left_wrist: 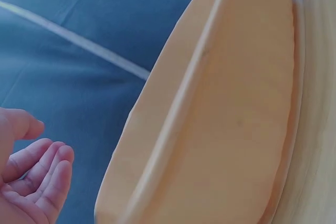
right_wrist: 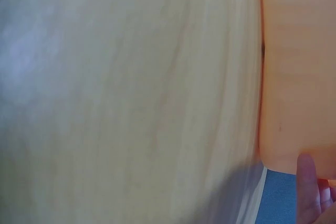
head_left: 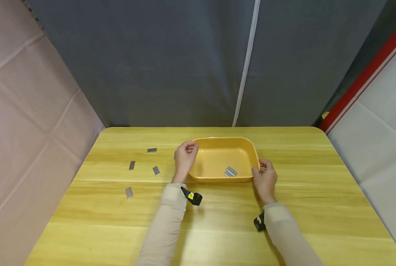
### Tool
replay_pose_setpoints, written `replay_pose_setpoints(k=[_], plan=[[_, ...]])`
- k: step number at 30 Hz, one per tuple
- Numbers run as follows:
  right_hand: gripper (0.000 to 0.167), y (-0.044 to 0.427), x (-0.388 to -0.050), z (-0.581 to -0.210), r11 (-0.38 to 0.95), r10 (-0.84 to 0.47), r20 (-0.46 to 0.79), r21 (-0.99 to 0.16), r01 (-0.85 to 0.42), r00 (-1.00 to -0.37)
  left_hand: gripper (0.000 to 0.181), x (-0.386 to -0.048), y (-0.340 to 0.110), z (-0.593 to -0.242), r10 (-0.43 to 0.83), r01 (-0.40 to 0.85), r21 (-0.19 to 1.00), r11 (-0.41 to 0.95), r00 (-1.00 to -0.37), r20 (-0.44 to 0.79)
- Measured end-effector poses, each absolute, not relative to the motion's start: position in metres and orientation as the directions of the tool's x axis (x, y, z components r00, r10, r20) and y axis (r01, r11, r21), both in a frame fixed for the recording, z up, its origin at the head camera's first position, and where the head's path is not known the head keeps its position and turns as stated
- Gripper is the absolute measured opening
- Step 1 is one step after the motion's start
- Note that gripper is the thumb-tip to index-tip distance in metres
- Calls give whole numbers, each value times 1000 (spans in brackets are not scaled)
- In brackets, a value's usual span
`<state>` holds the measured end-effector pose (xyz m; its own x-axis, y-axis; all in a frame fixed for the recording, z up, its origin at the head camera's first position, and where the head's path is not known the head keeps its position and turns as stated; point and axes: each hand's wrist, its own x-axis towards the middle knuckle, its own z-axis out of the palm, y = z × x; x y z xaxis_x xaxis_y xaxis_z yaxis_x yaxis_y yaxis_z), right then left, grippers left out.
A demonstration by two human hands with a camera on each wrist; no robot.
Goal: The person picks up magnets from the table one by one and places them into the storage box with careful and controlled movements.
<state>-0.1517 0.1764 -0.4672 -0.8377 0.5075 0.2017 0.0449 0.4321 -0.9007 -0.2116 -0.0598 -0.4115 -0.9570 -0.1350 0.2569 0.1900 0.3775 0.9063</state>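
Tray (head_left: 214,157), mid-frame: gripped by right hand (head_left: 265,180) | grey pieces (head_left: 156,170), centre-left: nearer left hand (head_left: 185,159), loosely curled, nothing held

- From above, the way into the tray (head_left: 222,157) is free.
- The left hand (head_left: 186,157) crowds its left rim; the right hand (head_left: 265,180) blocks its right end.
- Between the sleeves (head_left: 164,221), the table (head_left: 224,225) gives passage.
- Behind stands a dark curtain (head_left: 171,66).

I see a plain orange-yellow tray (head_left: 214,155) and grey flat pieces (head_left: 231,171). My sleeves (head_left: 166,221) are beige, my table (head_left: 224,232) streaked with yellow wood grain, the curtain (head_left: 151,74) dark grey with one pale stripe (head_left: 247,62).
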Motion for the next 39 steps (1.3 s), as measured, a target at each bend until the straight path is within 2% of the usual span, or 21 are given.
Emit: replay_pose_setpoints(k=[11, 19, 30, 39], plan=[[30, 178, -153, -468, 461, 513, 221, -886, 49, -830, 15, -208, -85, -422, -280, 91, 928, 361, -939, 201], [30, 175, -154, -468, 455, 516, 211, -889, 57, -830, 16, -206, -98, -430, -290, 70, 934, 351, -940, 180], [31, 175, -155, -467, 458, 508, 210, -887, 55, -835, 20, -199, -122, -445, -286, -27, 963, 266, -957, 52], [31, 174, -156, -469, 459, 508, 207, -886, 59, -836, 22, -192, -140, -456, -331, -111, 950, 291, -943, -9]])
